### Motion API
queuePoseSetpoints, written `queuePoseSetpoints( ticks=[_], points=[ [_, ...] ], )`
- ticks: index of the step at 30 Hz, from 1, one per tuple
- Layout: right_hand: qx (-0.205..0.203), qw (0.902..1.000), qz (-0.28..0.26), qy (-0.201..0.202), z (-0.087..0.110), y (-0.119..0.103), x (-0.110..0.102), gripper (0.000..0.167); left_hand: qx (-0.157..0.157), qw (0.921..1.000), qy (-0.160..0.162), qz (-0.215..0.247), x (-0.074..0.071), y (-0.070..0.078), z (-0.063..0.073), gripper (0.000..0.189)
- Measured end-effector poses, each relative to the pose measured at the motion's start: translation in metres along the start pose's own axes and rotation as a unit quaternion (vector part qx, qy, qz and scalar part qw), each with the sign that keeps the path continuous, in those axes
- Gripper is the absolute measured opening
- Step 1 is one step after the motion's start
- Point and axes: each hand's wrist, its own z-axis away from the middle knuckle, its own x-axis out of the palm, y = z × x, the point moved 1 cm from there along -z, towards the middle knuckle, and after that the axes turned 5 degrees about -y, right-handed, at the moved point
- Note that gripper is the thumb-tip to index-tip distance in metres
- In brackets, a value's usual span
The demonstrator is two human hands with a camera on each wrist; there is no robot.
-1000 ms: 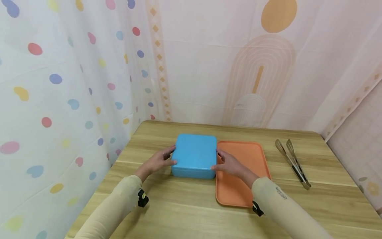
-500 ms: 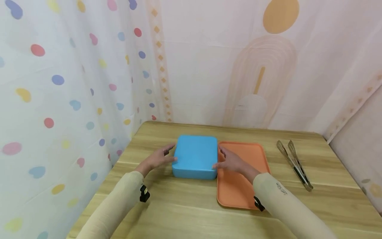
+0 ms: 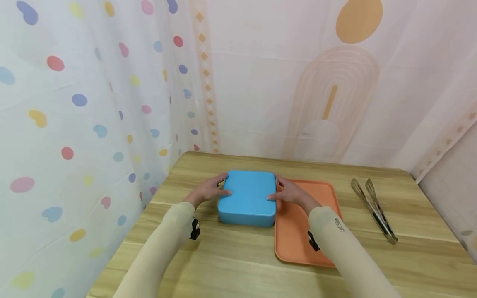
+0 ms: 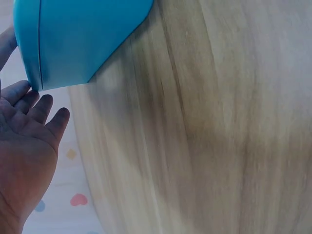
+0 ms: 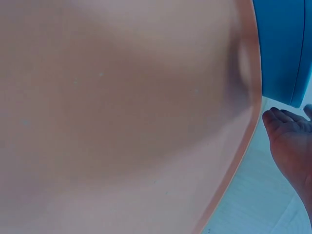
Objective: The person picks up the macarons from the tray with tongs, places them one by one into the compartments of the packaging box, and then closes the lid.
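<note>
A blue lidded box (image 3: 249,194) stands on the wooden table, its lid on. At its far left corner is my left hand (image 3: 208,190), thumb over the lid and the other fingers near the back corner. The left wrist view has the left hand (image 4: 27,141) with fairly straight fingers, some touching the corner of the box (image 4: 87,41). My right hand (image 3: 292,192) is at the far right corner, its thumb over the lid's edge. In the right wrist view the right hand (image 5: 292,148) has extended fingers close by the box (image 5: 280,48); contact there is unclear.
Right of the box lies an orange tray (image 3: 298,244), under my right forearm. Metal tongs (image 3: 376,211) with dark handles rest farther right on the table (image 3: 231,265). Patterned curtains (image 3: 253,95) hang behind and at the sides.
Both hands have shifted along the box's sides toward its far corners, and the thumbs now lie farther over the lid. The whole head view has drifted slightly.
</note>
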Motion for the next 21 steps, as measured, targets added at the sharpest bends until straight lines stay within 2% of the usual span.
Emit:
queuePoseSetpoints(
  ticks=[12, 18, 21],
  points=[
    [-0.001, 0.9997, 0.014, -0.021, 0.0013, 0.0029, -0.0025, 0.099, -0.001, 1.0000, -0.002, -0.009, 0.0014, 0.0027, 0.0024, 0.085],
    [-0.002, 0.9997, -0.002, -0.024, -0.0003, 0.0051, -0.0021, 0.098, -0.021, 0.9998, 0.003, 0.001, 0.0007, 0.0011, 0.0031, 0.084],
    [-0.006, 0.9994, -0.020, -0.027, 0.0003, 0.0038, -0.0003, 0.098, -0.020, 0.9997, -0.002, 0.010, 0.0015, -0.0002, 0.0014, 0.086]
  ],
)
